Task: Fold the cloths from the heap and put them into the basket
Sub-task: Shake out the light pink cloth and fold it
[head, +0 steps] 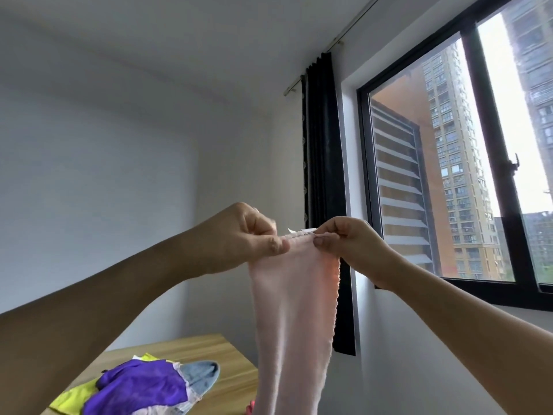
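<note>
A pale pink cloth (291,319) hangs down in the air in front of me. My left hand (245,235) pinches its top edge on the left, and my right hand (347,244) pinches the same edge on the right, the two hands close together. Below left, the heap of cloths (140,387) lies on the wooden table (233,381): a purple one on top, with a yellow-green and a light blue one showing. No basket is in view.
A white wall stands behind. A black-framed window (449,181) fills the right side, and a dark curtain (323,175) hangs at its left edge. A small bit of red fabric (250,408) peeks out at the bottom beside the pink cloth.
</note>
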`<state>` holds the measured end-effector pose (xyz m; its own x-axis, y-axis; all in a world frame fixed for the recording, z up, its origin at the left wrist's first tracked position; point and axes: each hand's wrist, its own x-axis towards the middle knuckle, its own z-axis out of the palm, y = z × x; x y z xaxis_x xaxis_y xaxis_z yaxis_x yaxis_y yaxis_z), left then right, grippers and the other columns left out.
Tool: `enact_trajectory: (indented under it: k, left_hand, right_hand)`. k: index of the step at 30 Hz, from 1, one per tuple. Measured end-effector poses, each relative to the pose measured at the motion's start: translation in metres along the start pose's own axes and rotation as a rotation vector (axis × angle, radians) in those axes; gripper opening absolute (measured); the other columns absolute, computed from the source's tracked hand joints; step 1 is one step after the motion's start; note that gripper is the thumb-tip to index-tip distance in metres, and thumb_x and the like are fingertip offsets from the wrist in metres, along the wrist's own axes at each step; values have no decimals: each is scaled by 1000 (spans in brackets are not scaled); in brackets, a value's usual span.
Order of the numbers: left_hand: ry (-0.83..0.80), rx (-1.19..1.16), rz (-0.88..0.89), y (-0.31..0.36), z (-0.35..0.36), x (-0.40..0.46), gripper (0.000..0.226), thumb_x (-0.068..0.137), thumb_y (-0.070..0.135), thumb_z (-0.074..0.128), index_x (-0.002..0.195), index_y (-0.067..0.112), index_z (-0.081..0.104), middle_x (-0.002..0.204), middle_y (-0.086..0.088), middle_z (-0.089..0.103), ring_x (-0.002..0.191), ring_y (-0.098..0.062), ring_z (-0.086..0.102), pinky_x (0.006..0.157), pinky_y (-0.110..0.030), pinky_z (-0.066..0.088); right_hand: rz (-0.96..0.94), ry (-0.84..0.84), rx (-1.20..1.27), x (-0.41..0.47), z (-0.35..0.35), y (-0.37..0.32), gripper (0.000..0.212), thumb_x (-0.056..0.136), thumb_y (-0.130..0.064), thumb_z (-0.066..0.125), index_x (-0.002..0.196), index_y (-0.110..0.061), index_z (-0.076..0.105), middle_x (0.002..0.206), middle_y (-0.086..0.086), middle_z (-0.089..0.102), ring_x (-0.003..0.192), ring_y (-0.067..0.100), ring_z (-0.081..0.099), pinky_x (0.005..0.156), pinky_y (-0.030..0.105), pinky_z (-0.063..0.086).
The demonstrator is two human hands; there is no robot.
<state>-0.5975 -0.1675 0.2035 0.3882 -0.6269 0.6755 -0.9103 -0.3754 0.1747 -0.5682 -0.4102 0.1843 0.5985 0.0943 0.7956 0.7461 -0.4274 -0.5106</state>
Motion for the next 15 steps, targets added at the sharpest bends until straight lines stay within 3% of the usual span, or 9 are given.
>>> enact_trajectory:
  k: [1, 3, 5, 8, 11, 13, 15]
  left_hand:
    - [-15, 277, 5, -6, -4, 2, 48, 86, 42, 60, 53, 10, 46, 63, -15, 48, 74, -27, 47, 75, -30, 37]
    - [-22, 805, 71, -15, -9, 5, 51, 89, 54, 49, 57, 15, 47, 57, 2, 52, 81, -9, 42, 93, -28, 28]
    - [-31, 1019, 76, -17, -13, 7, 49, 91, 62, 41, 60, 24, 44, 61, 9, 51, 85, -6, 37, 93, -26, 23]
    - [-64, 1115, -12, -17, -16, 13, 36, 93, 63, 34, 80, 31, 46, 79, 8, 51, 98, -14, 41, 96, -27, 26]
    - [-3, 1118, -81, -16, -16, 18, 27, 98, 48, 35, 97, 28, 53, 88, -1, 55, 103, -19, 48, 102, -28, 27]
    - [62, 1019, -120, -18, -17, 21, 26, 100, 39, 36, 91, 20, 51, 73, 1, 55, 93, -23, 55, 112, -30, 25]
    - [112, 901, -155, -24, -18, 20, 26, 99, 32, 37, 80, 16, 45, 65, -1, 54, 93, -28, 59, 114, -34, 26]
  right_hand:
    - [1, 1, -7, -1, -2, 1, 8, 84, -4, 70, 82, -12, 67, 76, -5, 62, 68, 3, 56, 65, 12, 47]
    - [9, 16, -7, -4, -4, 3, 11, 84, -7, 71, 79, -14, 64, 75, -3, 60, 68, 6, 54, 64, 18, 47]
    - [14, 43, -11, -6, -3, 6, 16, 84, -11, 72, 76, -15, 58, 74, 1, 56, 67, 10, 50, 63, 24, 43]
    - [10, 40, 13, -8, -1, 5, 16, 84, -14, 72, 86, -15, 56, 77, 4, 55, 69, 12, 50, 63, 28, 44]
    - [44, -12, 82, -8, -2, 2, 29, 85, -19, 72, 110, -19, 56, 86, 8, 60, 77, 15, 59, 78, 36, 53]
    - [38, -13, 53, -7, -2, -2, 23, 84, -22, 73, 102, -12, 62, 85, 6, 63, 79, 16, 60, 81, 36, 53]
    - [20, -10, -54, -5, 1, -5, 23, 82, -28, 74, 84, -8, 63, 77, 2, 61, 74, 16, 57, 72, 34, 51]
